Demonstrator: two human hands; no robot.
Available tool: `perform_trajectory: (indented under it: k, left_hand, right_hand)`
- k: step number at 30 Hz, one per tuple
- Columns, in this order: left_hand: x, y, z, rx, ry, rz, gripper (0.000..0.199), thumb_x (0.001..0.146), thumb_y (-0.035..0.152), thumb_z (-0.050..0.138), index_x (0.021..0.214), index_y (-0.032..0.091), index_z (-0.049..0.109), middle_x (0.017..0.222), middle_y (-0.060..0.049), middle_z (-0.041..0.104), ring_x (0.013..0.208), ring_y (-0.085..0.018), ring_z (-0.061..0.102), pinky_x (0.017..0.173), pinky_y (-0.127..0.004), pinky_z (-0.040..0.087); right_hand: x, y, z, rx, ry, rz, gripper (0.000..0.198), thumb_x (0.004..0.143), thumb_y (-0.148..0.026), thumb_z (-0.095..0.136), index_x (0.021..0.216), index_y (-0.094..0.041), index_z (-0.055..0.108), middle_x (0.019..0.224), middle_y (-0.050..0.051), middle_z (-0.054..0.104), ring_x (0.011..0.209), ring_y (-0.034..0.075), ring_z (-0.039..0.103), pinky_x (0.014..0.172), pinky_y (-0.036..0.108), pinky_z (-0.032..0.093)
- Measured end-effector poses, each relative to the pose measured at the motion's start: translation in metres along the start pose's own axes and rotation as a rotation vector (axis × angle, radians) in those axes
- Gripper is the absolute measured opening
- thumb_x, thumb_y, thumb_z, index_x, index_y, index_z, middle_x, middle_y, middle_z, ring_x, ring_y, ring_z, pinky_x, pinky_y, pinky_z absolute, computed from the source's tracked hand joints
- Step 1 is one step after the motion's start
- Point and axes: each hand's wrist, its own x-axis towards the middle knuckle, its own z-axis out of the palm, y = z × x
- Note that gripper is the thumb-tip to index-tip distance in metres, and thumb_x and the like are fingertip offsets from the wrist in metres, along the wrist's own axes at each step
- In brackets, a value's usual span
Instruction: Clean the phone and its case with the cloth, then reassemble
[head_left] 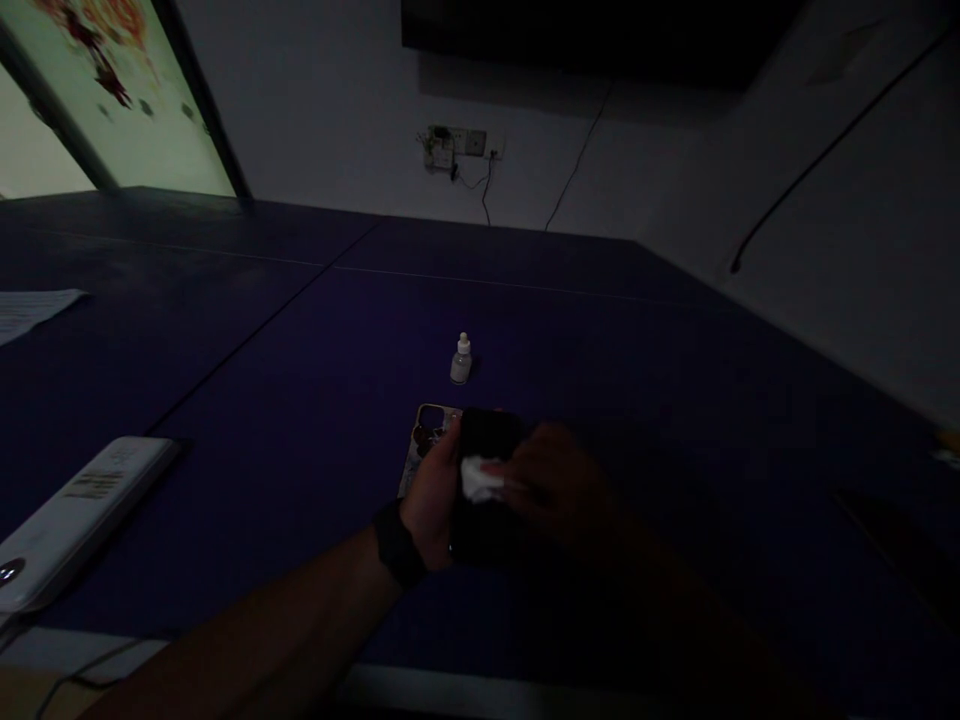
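A dark smartphone (487,530) lies across my left hand (433,500), whose thumb and palm grip its left edge. My right hand (559,480) is closed on a crumpled white tissue (480,480) that rests against the phone's dark face. Part of the phone is hidden by the tissue and the right fingers. Partly behind my left hand, a patterned phone case (429,425) with a camera cut-out lies on the table. Beyond it stands a small dropper bottle (461,362) with a white cap and a pale label.
The blue table (360,350) reaches back to the wall. At left lie a white power bank (90,510) with a cable and a paper sheet (34,312). A dark flat object (892,540) is at right. Wall sockets (457,145) sit beneath a dark screen (585,40).
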Motion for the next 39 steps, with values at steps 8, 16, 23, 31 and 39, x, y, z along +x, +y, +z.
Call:
perform_trajectory:
  k: [8,16,23,31,39]
  left_hand:
    - [0.002,0.001,-0.005,0.027,0.017,0.06,0.055,0.099,0.06,0.044,0.119,0.015,0.069,0.091,-0.01,0.073,0.069,-0.019,0.066,0.072,-0.032,0.051]
    - [0.0,0.0,0.0,0.025,-0.01,0.028,0.06,0.1,0.062,0.038,0.129,0.017,0.064,0.098,-0.012,0.074,0.078,-0.023,0.07,0.082,-0.039,0.052]
    - [0.002,0.0,-0.005,0.038,0.052,0.047,0.064,0.099,0.063,0.038,0.126,0.012,0.066,0.1,-0.015,0.074,0.077,-0.023,0.07,0.078,-0.035,0.051]
    - [0.0,-0.001,0.0,0.03,0.001,0.046,0.059,0.099,0.062,0.041,0.123,0.014,0.068,0.088,-0.01,0.073,0.07,-0.021,0.067,0.076,-0.035,0.051]
    - [-0.001,0.002,0.0,0.021,0.072,0.059,0.061,0.099,0.064,0.039,0.102,0.012,0.072,0.08,-0.009,0.07,0.067,-0.019,0.065,0.065,-0.03,0.048]
  right_hand:
    - [0.0,-0.003,-0.008,0.231,-0.261,-0.071,0.023,0.1,-0.042,0.058,0.101,-0.029,0.077,0.076,-0.001,0.073,0.078,0.019,0.06,0.078,0.037,0.046]
    - [-0.001,0.009,-0.008,-0.047,0.065,0.151,0.019,0.098,-0.038,0.063,0.105,-0.027,0.077,0.086,0.004,0.075,0.08,0.023,0.059,0.075,0.04,0.039]
    - [-0.001,-0.012,-0.018,0.288,-0.559,0.006,0.01,0.089,-0.031,0.074,0.098,-0.032,0.079,0.078,-0.002,0.074,0.088,0.019,0.058,0.087,0.039,0.034]
    - [0.0,0.003,-0.013,-0.027,-0.03,0.141,0.016,0.096,-0.034,0.064,0.1,-0.025,0.076,0.084,0.003,0.075,0.083,0.022,0.057,0.08,0.039,0.035]
    - [-0.003,-0.022,-0.008,0.124,-0.284,-0.021,0.01,0.092,-0.028,0.066,0.099,-0.029,0.074,0.077,-0.002,0.071,0.09,0.02,0.056,0.086,0.038,0.031]
